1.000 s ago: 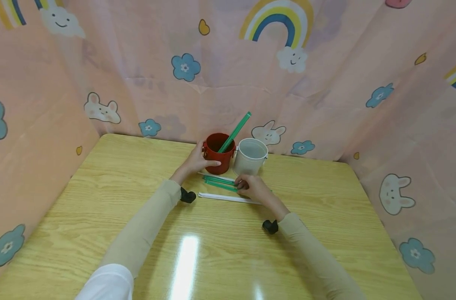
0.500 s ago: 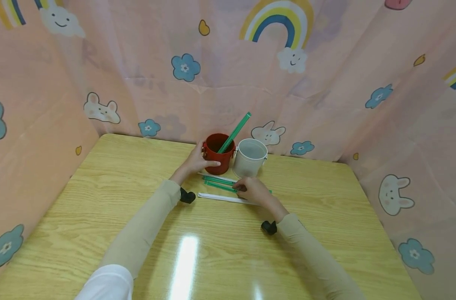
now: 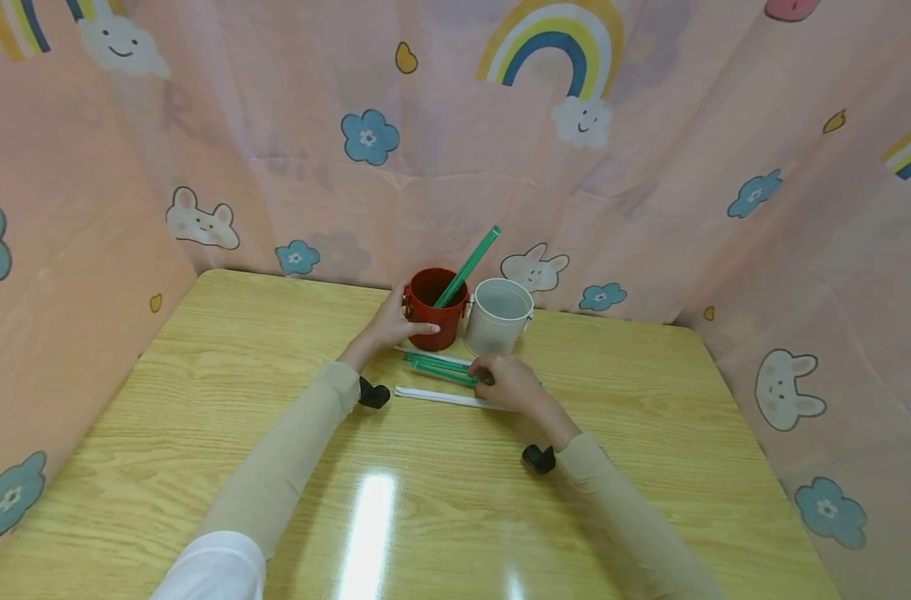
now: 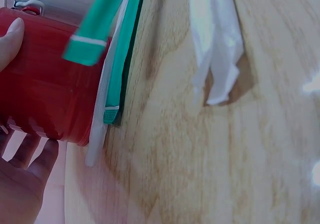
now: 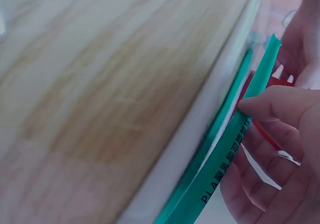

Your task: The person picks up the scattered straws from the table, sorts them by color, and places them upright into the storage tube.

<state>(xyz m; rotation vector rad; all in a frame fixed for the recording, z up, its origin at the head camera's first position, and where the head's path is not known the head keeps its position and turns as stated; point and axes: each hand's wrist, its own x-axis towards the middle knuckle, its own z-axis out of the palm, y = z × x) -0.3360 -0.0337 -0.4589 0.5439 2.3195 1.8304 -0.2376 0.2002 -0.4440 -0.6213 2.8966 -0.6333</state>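
My left hand point(image 3: 386, 327) grips the side of a small red bucket point(image 3: 446, 320), its thumb across the front. One or more green-wrapped straws point(image 3: 470, 265) lean out of that bucket. Between thumb and fingers, my right hand point(image 3: 511, 385) pinches a green-wrapped straw point(image 5: 235, 141) with dark print on its wrapper. In the left wrist view, the raised end point(image 4: 87, 48) of this straw hangs above the others. Beneath it on the table lie another green-wrapped straw point(image 4: 117, 78) and a white-wrapped straw point(image 4: 96, 149). Nearer to me lies a white-wrapped straw point(image 3: 440, 396), partly behind my right hand.
A white bucket point(image 3: 493, 330) stands right beside the red one, near the table's back edge. Behind the wooden table point(image 3: 290, 492) hangs a pink printed curtain point(image 3: 440, 200). Black wrist cameras sit below both hands.
My right hand has shifted slightly and now pinches a green-wrapped straw, which has come up a little from the table. My left hand stays on the red bucket.
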